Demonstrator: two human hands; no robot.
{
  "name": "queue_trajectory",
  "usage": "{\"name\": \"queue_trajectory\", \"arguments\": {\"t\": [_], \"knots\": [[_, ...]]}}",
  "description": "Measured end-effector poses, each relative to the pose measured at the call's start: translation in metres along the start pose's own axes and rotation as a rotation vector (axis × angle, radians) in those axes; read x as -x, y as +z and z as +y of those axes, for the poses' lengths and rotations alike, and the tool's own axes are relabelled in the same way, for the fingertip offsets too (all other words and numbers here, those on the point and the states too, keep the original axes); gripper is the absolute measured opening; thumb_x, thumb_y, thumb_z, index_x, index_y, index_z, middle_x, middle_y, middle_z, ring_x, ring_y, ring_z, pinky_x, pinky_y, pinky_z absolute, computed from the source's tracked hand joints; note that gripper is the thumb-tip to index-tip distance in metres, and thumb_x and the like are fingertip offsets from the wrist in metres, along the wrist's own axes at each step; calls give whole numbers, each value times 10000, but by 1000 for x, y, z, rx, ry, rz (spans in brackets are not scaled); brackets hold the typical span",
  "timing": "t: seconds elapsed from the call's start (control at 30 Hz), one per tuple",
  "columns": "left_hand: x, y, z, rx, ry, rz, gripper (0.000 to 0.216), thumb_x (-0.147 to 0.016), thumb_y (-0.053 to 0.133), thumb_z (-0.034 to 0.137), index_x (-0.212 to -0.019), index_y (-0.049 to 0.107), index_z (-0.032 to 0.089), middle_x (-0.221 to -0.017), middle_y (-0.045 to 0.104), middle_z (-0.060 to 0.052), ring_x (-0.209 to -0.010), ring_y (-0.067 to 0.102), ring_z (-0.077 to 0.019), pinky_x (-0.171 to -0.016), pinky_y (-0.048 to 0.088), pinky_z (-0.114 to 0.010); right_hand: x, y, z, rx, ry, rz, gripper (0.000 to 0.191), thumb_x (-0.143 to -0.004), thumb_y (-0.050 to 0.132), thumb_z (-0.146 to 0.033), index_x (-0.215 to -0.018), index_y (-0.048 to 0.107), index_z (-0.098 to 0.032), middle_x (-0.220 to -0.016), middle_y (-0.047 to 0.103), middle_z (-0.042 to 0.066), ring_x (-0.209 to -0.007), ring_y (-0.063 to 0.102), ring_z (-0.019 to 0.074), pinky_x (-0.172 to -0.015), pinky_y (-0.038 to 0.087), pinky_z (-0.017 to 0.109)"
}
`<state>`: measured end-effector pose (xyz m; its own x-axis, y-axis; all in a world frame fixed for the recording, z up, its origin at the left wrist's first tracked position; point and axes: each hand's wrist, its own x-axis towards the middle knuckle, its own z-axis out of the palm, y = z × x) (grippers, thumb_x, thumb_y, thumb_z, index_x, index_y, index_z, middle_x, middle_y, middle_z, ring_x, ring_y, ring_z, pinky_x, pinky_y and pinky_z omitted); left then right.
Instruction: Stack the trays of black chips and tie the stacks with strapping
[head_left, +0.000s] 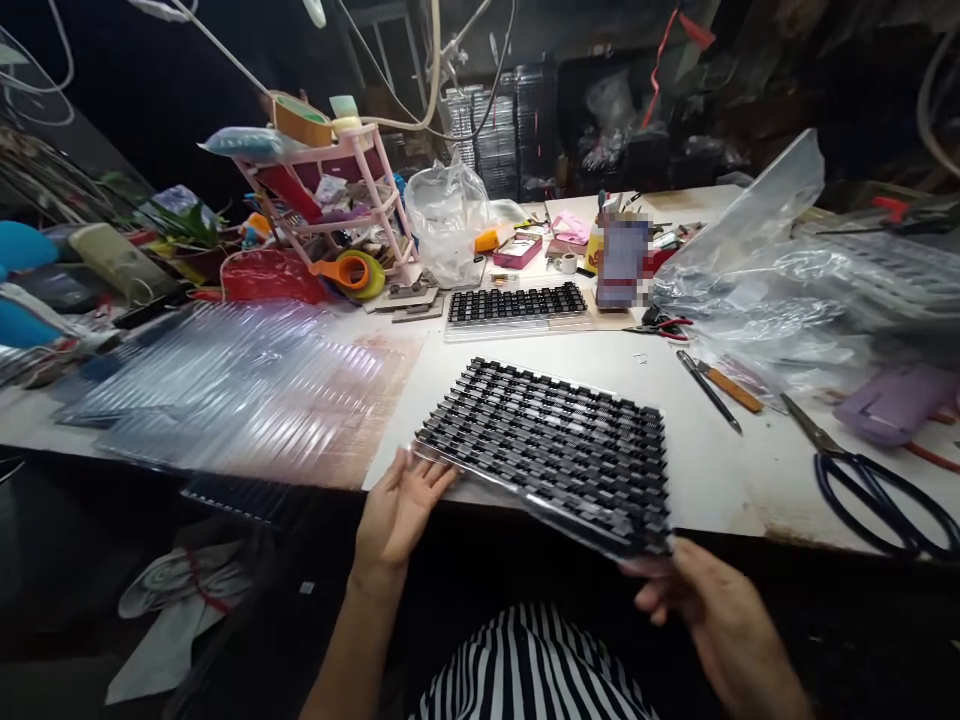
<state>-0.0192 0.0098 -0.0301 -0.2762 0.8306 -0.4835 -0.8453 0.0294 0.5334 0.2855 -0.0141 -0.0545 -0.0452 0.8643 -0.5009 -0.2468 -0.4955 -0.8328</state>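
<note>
A clear plastic tray [517,492] filled with rows of small black parts [555,440] is tilted over the table's front edge. My left hand [401,505] grips its near left corner, thumb on the rim and fingers underneath. At the near right corner my right hand [697,590] pinches the tray, with some fingers curled below. Behind it on the table lies a second clear tray [517,328], also holding rows of black parts.
Clear ribbed plastic sheets [255,380] lie at left. Scissors [855,470], an orange-handled knife [727,385], a pen-like tool [709,390] and red-handled pliers [664,325] lie at right, before crumpled plastic bags [810,280]. A pink rack [382,180] stands behind.
</note>
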Motion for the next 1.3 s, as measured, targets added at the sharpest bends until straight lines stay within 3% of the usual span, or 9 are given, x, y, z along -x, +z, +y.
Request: {"name": "queue_trajectory", "arguments": {"t": [0.23, 0.3, 0.47, 0.6, 0.83, 1.03, 1.17, 1.23, 1.3], "knots": [[-3, -1, -11, -216, 467, 185, 312, -893, 501, 266, -1180, 572, 164, -1464, 371, -122, -1306, 404, -202, -1068, 356, -329, 28, 42, 19, 442, 127, -502, 479, -842, 488, -569, -702, 604, -126, -632, 673, 64, -474, 591, 104, -420, 389, 172], [9, 3, -22, -317, 465, 200, 301, -876, 537, 231, -1171, 595, 217, -1461, 392, -49, -1317, 385, -164, -1082, 327, -267, 19, 33, -2, 533, -22, -439, 461, -874, 460, -531, -703, 620, -134, -587, 644, 39, -473, 576, 109, -441, 413, 195], [46, 4, -43, -437, 285, 159, 380, -844, 588, 216, -1214, 581, 306, -1433, 434, 43, -1336, 344, -123, -1104, 273, -214, -39, 4, -50, 657, -617, 85, 312, -878, 493, -433, -991, 652, -190, -950, 686, 72, -882, 626, 199, -784, 493, 332], [40, -2, -30, -490, 224, 129, 429, -840, 595, 267, -1265, 536, 296, -1419, 456, -6, -1301, 407, -155, -1088, 321, -256, -66, 10, -55, 872, -727, 90, 293, -873, 486, -411, -939, 674, -195, -908, 689, 79, -873, 613, 235, -793, 471, 383], [-49, 39, 19, -1263, 257, -126, 537, -813, 598, 393, -1306, 500, 205, -1350, 514, -142, -1244, 481, -269, -1068, 327, -439, -8, 33, -48, 844, -504, -396, 318, -923, 425, -383, -1043, 663, -210, -750, 684, 19, -662, 627, 157, -620, 466, 247], [-113, 119, -22, -1561, 285, -459, 492, -720, 684, 414, -1141, 636, 165, -1305, 557, -126, -1258, 457, -303, -1104, 232, -430, 11, 82, -12, 808, -582, -706, 479, -879, 518, -367, -1327, 487, -200, -1150, 637, 78, -1053, 579, 189, -955, 431, 297], [-111, 148, -44, -1638, 359, -638, 524, -759, 632, 455, -1202, 599, 179, -1309, 560, -93, -1243, 475, -274, -1080, 280, -391, 2, 106, 7, 786, -655, -776, 564, -877, 525, -386, -1394, 386, -208, -1437, 398, 99, -1307, 368, 207, -1078, 323, 340], [-97, 144, -28, -1654, 466, -632, 533, -804, 575, 466, -1259, 553, 190, -1340, 536, -76, -1265, 450, -257, -1087, 265, -382, 1, 101, 6, 744, -656, -801, 529, -882, 519, -374, -1373, 421, -204, -1469, 351, 103, -1327, 349, 214, -1081, 326, 352], [-76, 121, 8, -1647, 633, -498, 495, -841, 529, 453, -1263, 549, 196, -1324, 553, -59, -1255, 456, -248, -1089, 262, -382, 4, 83, 0, 645, -620, -811, 413, -898, 495, -333, -1292, 523, -208, -1347, 511, 86, -1221, 485, 195, -1029, 400, 330]]}}
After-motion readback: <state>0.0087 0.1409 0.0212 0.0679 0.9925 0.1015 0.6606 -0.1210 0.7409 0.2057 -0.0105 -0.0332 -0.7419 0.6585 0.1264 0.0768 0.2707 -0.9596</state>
